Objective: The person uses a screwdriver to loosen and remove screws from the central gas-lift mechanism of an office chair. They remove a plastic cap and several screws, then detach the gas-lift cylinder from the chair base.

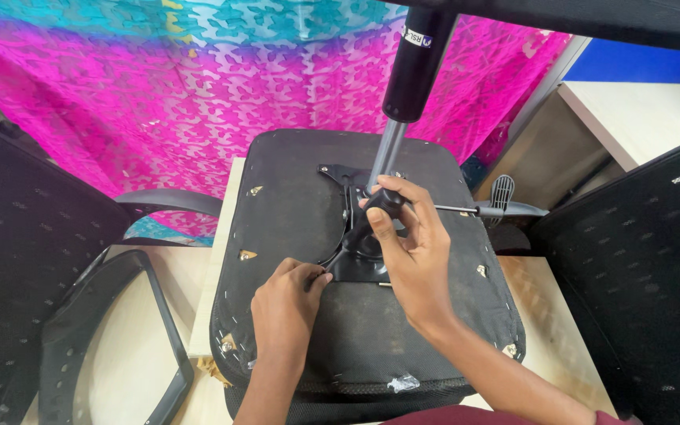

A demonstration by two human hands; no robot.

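Note:
An upturned black chair seat (293, 181) lies on a light wooden table (548, 315). A black metal mechanism plate (356, 264) is fixed at its middle, and a gas lift cylinder (415, 71) rises from it toward the camera. My right hand (407, 248) is shut on the black handle of a screwdriver (387, 203), held upright over the plate. My left hand (285, 303) rests on the seat with its fingertips pinched at the plate's near left corner; whether it holds a screw I cannot tell.
A black adjustment lever (505, 206) sticks out to the right of the plate. A loose black armrest (112, 346) lies at the left. Mesh chair backs (9, 260) stand on both sides. A pink and blue patterned cloth (198, 86) hangs behind.

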